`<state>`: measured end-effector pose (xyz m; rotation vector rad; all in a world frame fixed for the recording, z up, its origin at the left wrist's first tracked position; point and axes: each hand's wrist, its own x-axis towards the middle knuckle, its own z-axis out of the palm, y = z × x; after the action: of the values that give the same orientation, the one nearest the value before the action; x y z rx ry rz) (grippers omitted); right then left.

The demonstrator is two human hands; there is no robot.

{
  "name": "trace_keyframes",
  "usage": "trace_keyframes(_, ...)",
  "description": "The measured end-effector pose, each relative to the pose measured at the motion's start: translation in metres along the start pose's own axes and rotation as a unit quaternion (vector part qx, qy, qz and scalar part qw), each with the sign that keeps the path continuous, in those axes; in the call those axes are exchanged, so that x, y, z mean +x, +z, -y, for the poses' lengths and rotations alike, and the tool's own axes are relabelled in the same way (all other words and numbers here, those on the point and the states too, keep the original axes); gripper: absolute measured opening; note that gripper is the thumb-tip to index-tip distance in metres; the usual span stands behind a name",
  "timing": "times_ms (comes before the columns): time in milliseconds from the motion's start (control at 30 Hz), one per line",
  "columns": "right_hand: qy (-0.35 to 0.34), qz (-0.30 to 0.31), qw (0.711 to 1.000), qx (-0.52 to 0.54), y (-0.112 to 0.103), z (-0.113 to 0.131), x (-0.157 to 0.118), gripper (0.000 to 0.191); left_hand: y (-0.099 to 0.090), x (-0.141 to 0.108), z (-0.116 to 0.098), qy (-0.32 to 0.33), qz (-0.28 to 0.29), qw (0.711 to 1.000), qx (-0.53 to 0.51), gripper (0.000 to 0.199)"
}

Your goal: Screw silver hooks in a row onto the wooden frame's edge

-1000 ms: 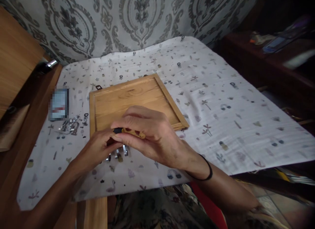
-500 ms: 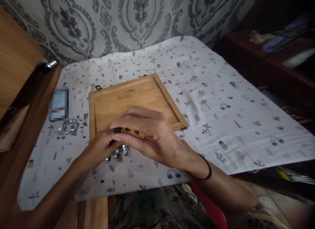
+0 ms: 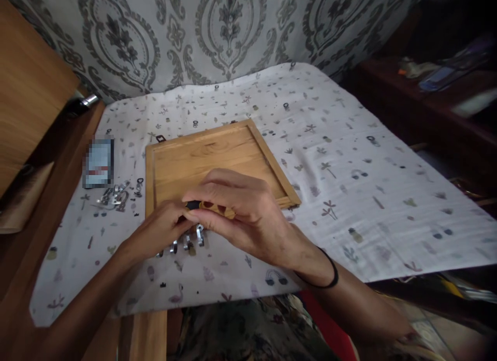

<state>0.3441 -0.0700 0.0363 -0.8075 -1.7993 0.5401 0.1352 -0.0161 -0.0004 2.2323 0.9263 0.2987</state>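
My right hand [image 3: 240,205] is closed around the yellow-and-black handle of a screwdriver [image 3: 217,207]; its shaft is hidden. Close against it, my left hand [image 3: 165,224] has its fingers pressed together near the front edge of the board, and what they hold is out of sight. Both hands are over the near side of a framed wooden board [image 3: 205,156] lying flat on the cloth. Just below the hands, several shiny metal clasps [image 3: 187,242] lie in a row. A small dark metal fitting [image 3: 160,139] sticks out at the board's far edge.
A patterned white cloth [image 3: 341,195] covers the table. To the left are a phone [image 3: 99,163], a pile of metal hardware [image 3: 116,194] and small dark bits. A wooden panel [image 3: 34,86] stands at the far left, and a patterned wall or curtain [image 3: 174,34] rises behind.
The whole view has shifted slightly, so everything appears a little farther right. Both hands keep nearly the same pose at the board's near edge, and more of the clasps shows below them.
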Motion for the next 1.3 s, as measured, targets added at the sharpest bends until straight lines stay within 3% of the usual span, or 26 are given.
trace_keyframes(167, -0.004, 0.005, 1.000, 0.005, 0.001, -0.002, 0.000, 0.012, 0.000, 0.008, 0.002, 0.005, 0.027, 1.000, -0.011, 0.027)
trace_keyframes(333, -0.024, 0.001, 1.000, 0.004, 0.002, -0.004, 0.000, 0.014, -0.004, 0.008, 0.003, 0.022, -0.002, 1.000, -0.010, 0.028)
trace_keyframes(700, -0.014, 0.001, 1.000, 0.012, 0.003, -0.004, -0.001, 0.014, -0.014, 0.004, 0.000, 0.048, -0.003, 0.989, 0.137, 0.030)
trace_keyframes(900, -0.011, -0.001, 1.000, 0.007, 0.002, -0.002, 0.000, 0.016, -0.013, 0.008, -0.007, 0.046, -0.004, 0.994, 0.101, 0.031)
trace_keyframes(1100, -0.007, 0.004, 1.000, 0.020, 0.003, -0.001, 0.000, 0.015, -0.012, -0.001, -0.005, -0.006, -0.026, 0.995, 0.097, 0.031)
trace_keyframes(1300, -0.003, 0.006, 1.000, 0.026, 0.001, 0.001, 0.000, 0.017, -0.010, -0.008, 0.002, 0.038, -0.048, 0.996, 0.062, 0.032)
